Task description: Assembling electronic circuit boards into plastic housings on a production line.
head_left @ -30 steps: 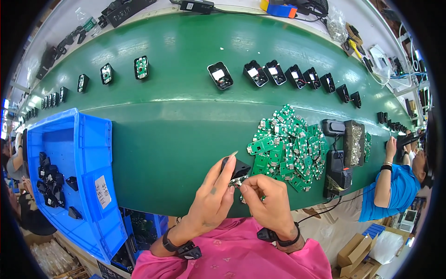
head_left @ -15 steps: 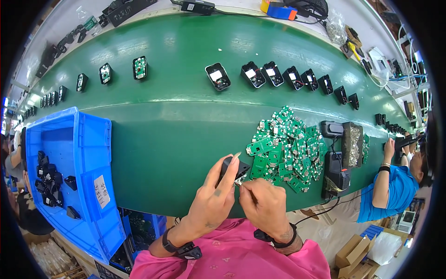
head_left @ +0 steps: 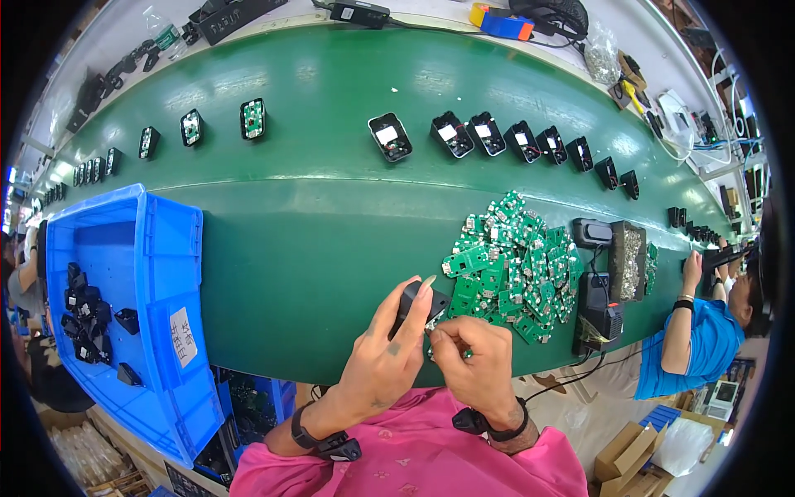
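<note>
My left hand is closed around a small black plastic housing, held tilted over the table's near edge. Its index and middle fingers lie along the housing. Against the housing's lower right edge, my right hand is closed in a pinch. Small pale and green bits show by its fingertips, but the fingers hide what they grip. Just beyond my right hand a heap of green circuit boards covers part of the green table.
A blue crate with several black housings stands at the left. Open black cases line the far side, some with boards in them. Right of the heap are a black device and a tray of small metal parts. A co-worker sits beyond.
The black housing has turned slightly in my left hand, showing more of its flat side. My right fingers stay pinched at its edge, and a green bit now shows beneath them.
</note>
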Tool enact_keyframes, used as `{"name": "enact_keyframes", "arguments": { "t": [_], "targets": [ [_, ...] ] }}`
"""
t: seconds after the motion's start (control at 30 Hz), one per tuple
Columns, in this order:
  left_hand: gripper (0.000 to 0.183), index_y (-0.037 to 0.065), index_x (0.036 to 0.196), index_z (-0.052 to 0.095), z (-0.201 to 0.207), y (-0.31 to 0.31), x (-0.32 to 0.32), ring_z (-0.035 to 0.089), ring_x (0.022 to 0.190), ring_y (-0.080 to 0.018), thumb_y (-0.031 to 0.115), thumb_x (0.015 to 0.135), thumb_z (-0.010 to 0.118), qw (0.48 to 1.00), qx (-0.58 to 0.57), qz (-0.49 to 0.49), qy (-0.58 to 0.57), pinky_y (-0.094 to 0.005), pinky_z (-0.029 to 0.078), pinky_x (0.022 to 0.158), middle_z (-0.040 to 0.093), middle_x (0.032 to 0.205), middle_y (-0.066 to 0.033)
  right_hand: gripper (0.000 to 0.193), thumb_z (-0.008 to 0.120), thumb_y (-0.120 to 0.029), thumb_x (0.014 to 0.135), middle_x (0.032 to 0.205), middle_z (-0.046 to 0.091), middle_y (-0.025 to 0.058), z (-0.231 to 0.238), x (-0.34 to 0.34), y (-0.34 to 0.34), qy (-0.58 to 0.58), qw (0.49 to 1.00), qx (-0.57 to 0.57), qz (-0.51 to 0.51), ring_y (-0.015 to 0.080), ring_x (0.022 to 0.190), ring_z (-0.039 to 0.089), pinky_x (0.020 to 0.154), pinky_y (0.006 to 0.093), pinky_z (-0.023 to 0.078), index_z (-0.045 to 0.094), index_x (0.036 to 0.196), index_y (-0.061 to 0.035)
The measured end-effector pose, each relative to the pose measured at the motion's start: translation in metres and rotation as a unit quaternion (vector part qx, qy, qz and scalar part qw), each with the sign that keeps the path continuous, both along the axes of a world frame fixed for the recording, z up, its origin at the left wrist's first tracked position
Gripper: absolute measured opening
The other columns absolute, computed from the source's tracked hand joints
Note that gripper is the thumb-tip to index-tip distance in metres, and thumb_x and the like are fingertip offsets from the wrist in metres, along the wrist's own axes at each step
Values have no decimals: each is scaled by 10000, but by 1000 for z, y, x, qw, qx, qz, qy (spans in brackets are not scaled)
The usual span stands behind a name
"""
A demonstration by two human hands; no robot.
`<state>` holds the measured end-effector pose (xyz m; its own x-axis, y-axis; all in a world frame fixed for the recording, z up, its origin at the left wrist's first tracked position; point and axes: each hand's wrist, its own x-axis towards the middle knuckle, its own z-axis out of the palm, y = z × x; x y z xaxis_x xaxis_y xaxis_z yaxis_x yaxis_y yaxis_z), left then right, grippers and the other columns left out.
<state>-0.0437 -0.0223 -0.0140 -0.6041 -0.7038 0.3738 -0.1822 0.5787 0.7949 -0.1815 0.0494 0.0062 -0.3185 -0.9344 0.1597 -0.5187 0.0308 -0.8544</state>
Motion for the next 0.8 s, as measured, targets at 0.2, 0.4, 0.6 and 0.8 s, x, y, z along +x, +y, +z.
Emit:
{"name": "enact_keyframes", "arguments": {
  "t": [0.2, 0.4, 0.6, 0.8],
  "targets": [
    [649, 36, 1432, 452, -9, 9, -5, 655, 995, -444, -85, 813, 601, 999, -23, 40, 3, -415, 598, 761, 504, 1313, -310, 44, 660, 13, 818, 671, 605, 121, -1, 4, 0, 45, 999, -8, 0, 254, 520, 592, 457, 344, 453, 619, 825, -3],
    [596, 37, 1394, 502, -12, 15, 0, 680, 926, -419, -74, 816, 594, 997, -19, 71, -17, -405, 605, 714, 520, 1308, -304, 47, 661, 12, 824, 667, 606, 126, -8, 8, 0, 39, 999, 17, 3, 263, 539, 604, 463, 345, 453, 616, 822, -2],
    [557, 11, 1420, 449, -12, 4, -1, 679, 992, -294, -27, 879, 574, 991, 110, 51, 64, -340, 582, 796, 527, 1346, -246, 88, 693, -62, 874, 661, 617, 82, -6, 2, 2, -63, 997, 51, -20, 150, 516, 575, 459, 297, 432, 640, 876, 8],
    [504, -5, 1420, 437, -19, -13, 12, 630, 1084, -227, 4, 932, 563, 979, 197, -14, 49, -339, 572, 860, 558, 1317, -198, 143, 664, -81, 924, 702, 674, 73, -12, 4, -12, -223, 970, 76, -52, 79, 553, 615, 477, 244, 459, 610, 981, 38]
  ]
}}
